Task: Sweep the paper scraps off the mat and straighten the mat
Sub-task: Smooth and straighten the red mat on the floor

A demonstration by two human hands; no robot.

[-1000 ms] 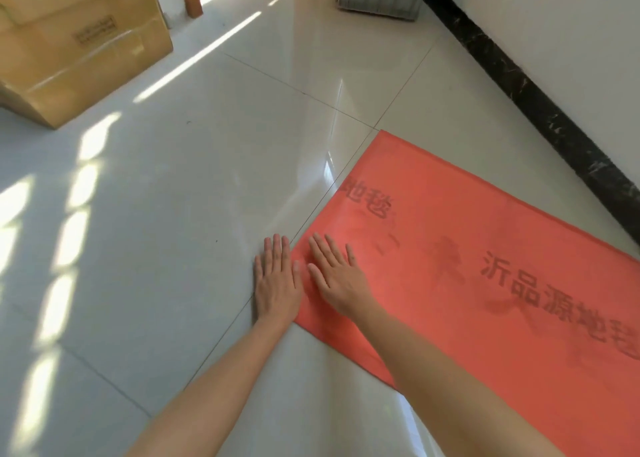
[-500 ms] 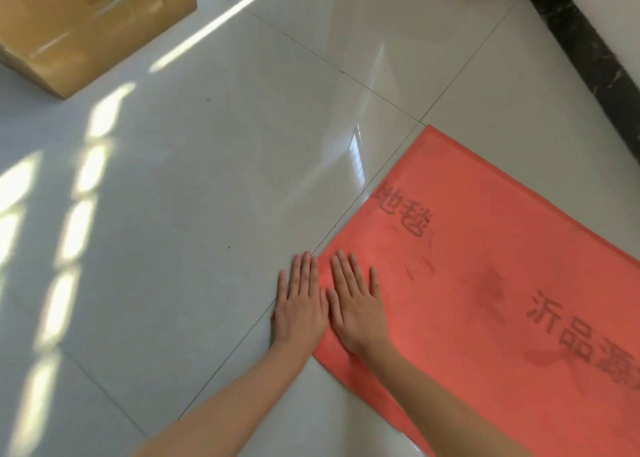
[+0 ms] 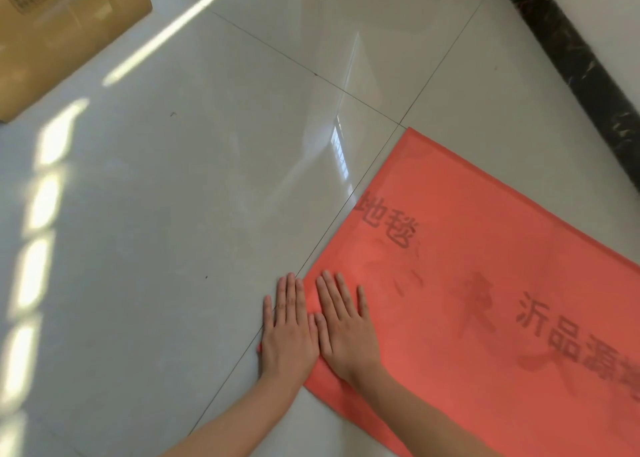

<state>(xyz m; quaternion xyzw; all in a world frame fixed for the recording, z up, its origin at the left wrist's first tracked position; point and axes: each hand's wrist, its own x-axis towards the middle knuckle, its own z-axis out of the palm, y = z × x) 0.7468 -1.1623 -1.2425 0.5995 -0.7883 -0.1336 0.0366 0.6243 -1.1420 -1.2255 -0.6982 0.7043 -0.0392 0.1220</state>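
Note:
A red mat (image 3: pixel 485 248) with dark printed characters lies flat on the pale tiled floor, running from the centre to the lower right. Its left short edge follows a tile joint. My right hand (image 3: pixel 346 332) rests flat on the mat near its near-left corner, fingers together and extended. My left hand (image 3: pixel 287 332) lies flat beside it, straddling the mat's left edge, mostly on the floor tile. Both palms face down and hold nothing. No paper scraps show on the visible part of the mat.
A cardboard box (image 3: pixel 55 30) stands at the upper left on the floor. A dark marble skirting (image 3: pixel 571 65) runs along the white wall at the upper right. Sunlit patches cross the glossy tiles (image 3: pixel 173 214) on the left.
The view has shifted so the mat and hands sit lower and further right. Both hands stay flat at the mat's left edge, now touching side by side.

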